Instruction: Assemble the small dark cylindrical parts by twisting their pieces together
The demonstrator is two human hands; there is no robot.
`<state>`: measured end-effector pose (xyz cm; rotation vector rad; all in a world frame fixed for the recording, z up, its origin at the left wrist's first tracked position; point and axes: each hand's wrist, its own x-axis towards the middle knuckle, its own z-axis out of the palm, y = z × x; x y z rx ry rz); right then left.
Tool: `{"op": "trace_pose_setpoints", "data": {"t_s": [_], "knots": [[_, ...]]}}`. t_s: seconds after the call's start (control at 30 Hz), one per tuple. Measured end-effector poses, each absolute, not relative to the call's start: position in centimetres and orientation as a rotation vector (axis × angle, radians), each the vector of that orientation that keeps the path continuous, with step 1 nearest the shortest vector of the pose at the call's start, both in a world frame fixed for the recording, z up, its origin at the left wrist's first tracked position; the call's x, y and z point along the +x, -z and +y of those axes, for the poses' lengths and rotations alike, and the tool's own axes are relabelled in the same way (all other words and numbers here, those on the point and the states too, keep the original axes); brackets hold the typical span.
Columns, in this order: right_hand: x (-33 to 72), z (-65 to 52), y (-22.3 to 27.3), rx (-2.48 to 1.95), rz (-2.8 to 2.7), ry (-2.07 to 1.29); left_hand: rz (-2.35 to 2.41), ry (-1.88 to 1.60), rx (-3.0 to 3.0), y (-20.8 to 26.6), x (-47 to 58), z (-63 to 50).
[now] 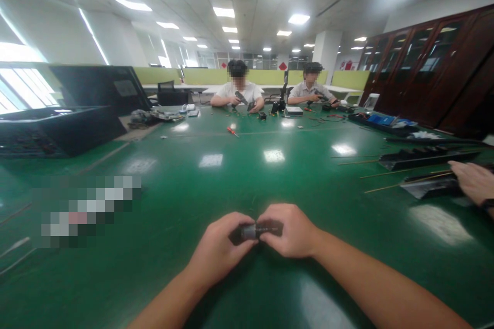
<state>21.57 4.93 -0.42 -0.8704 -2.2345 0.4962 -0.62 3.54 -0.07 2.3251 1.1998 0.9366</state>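
My left hand (pixel 219 248) and my right hand (pixel 294 230) meet low over the green table (pixel 165 277), close to me. Between them is a small dark device with a grey cylindrical middle (pixel 249 231). The fingers and thumb of my left hand are closed round its left end, and those of my right hand pinch the right end. Much of the device is covered by the fingers, so its exact kind does not show. Whether it is one piece or two joined pieces I cannot tell.
A red screwdriver (pixel 232 131) lies farther up the table. Black metal channels (pixel 428 157) with thin rods stand at right, beside another person's hand (pixel 476 182). Two people sit opposite with power drills (pixel 241 97). A large black case (pixel 57 131) is at left.
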Motion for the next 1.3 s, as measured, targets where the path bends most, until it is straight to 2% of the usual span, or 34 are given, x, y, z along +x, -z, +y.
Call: {"op": "trace_pose_setpoints", "data": {"t_s": [1.3], "knots": [[21.83,5.28,0.89,-0.848,-2.226,-0.481,1.264,-0.942,2.306,0.18,-0.35,3.31]]}}
